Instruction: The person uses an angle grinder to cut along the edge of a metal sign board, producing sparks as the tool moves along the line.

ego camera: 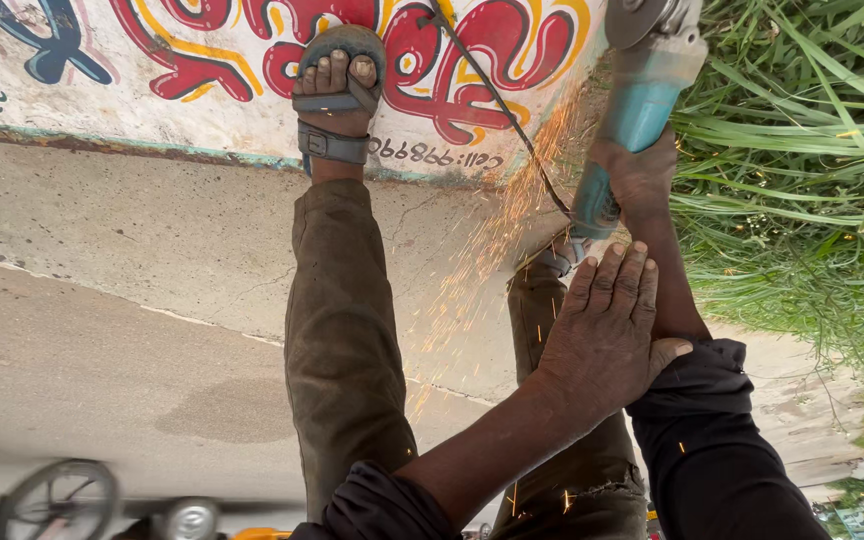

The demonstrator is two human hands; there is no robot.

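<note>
My right hand is wrapped around the teal body of an angle grinder, whose disc guard is at the top edge. Orange sparks spray down and left from it across the concrete. The piece under the disc is out of view. My left hand lies flat with its fingers together, pressing on my right forearm just above my right knee. The grinder's thin black cable runs diagonally across the painted wall.
My left foot in a grey sandal is braced against a white wall painted with red and blue letters. Concrete ground spreads to the left. Tall grass fills the right. A spoked wheel is at the bottom left.
</note>
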